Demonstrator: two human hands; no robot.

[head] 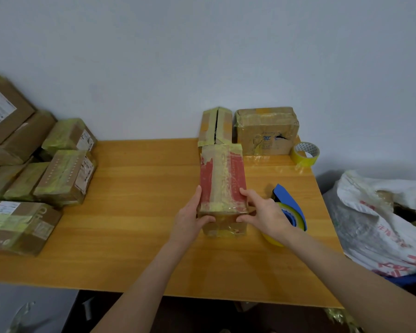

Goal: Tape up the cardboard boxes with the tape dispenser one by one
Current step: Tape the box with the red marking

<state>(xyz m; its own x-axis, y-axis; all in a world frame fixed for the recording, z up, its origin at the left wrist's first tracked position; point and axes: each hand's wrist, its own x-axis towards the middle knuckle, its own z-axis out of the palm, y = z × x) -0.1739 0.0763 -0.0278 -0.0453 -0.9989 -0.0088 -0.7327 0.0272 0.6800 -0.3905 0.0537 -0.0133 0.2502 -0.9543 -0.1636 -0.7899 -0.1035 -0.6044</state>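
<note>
— Head view: what's held?
— An oblong red-faced cardboard box (222,179), banded with yellowish tape, lies on the light wooden counter (142,200). The left hand (192,213) and the right hand (265,211) clasp its near end from either side.
— And beside it?
— The blue tape dispenser (286,195) with its yellow roll rests just right of the box, partly behind the right hand.

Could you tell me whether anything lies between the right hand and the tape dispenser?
Nothing visible does. The tape dispenser lies on the table just beyond the right hand, partly hidden by it. That hand and the left hand both grip the red-topped box, so it would have to let go first.
</note>
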